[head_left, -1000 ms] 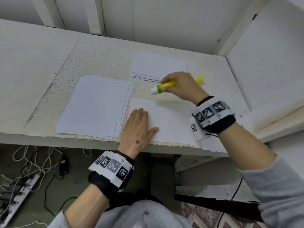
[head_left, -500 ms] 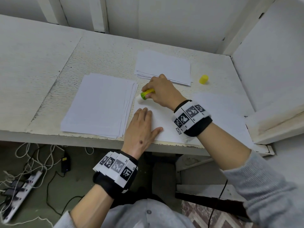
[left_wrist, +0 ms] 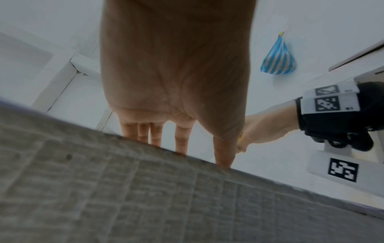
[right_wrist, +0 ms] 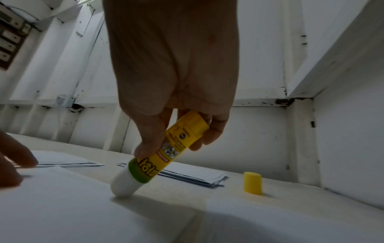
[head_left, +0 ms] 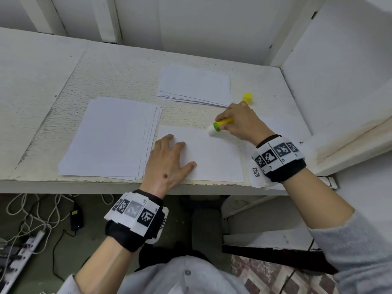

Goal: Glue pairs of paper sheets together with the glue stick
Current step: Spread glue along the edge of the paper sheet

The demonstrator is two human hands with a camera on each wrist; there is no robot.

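Gluing a single white sheet (head_left: pixel 212 158) on a rough, chipped white worktop (head_left: pixel 118 81).

Right-hand grip (head_left: pixel 241 122) curled round a yellow cylindrical glue stick (right_wrist: pixel 164 154), green collar, white tip pressed tilted near the sheet's far edge. Left-hand grip (head_left: pixel 167 164) flat, fingers straight, pinning the sheet. Yellow cap (right_wrist: pixel 252 183) upright beside smaller paper stack (head_left: pixel 195 85); larger stack (head_left: pixel 112 136) left.

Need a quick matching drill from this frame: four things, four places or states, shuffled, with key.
Things
1. glue stick
2. cap
3. left hand
4. big stack

Places or states
A. stands alone on the desk, beyond the right hand
B. lies left of the sheet being glued
C. tilted, white tip down on the sheet
D. flat, fingers straight, pressing the sheet's left part

Pairs: 1-C, 2-A, 3-D, 4-B
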